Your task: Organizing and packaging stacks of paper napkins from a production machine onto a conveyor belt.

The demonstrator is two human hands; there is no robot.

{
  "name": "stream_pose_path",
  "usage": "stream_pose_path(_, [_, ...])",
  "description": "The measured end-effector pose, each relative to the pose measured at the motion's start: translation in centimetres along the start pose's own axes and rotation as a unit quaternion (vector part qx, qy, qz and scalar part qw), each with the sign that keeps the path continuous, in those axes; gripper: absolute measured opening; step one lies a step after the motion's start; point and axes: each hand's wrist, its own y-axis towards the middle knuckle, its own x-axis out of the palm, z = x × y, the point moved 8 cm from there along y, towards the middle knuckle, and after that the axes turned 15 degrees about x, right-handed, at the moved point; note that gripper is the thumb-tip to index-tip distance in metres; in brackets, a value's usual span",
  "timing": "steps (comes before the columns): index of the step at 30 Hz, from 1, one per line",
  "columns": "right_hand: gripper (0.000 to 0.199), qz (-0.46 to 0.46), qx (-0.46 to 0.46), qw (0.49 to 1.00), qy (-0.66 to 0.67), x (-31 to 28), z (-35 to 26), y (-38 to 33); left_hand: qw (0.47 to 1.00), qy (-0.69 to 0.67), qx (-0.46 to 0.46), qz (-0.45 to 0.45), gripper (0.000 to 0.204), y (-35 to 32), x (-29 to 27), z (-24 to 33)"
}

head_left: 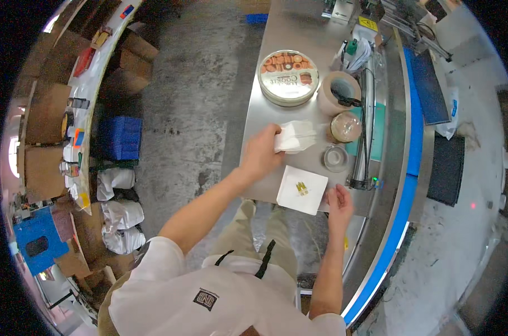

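My left hand pinches the left edge of a folded white paper piece, which looks like a small stack or sleeve, above the steel table. A flat white square with a gold mark lies nearer to me at the table's near end; whether it is a box or a stack of paper I cannot tell. Beside its right edge is my right hand, fingers curled in. What those fingers hold, if anything, is hidden. A small clear round dish stands just beyond the square.
On the steel table stand a round printed tin, a roll of tape and a lidded jar. A metal bar runs along the right side. Shelves with cartons line the left, with a blue crate below.
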Motion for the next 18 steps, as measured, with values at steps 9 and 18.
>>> stream_pose_path(9, [0.041,-0.168,-0.017,0.986,0.015,12.4,-6.5,1.7,0.980,0.035,-0.149,-0.127,0.110,-1.6,2.1,-2.2])
stream_pose_path(18, [0.049,-0.253,0.100,0.962,-0.029,15.3,-5.5,2.6,0.963,-0.222,-0.058,-0.145,0.089,-2.0,3.3,-4.9])
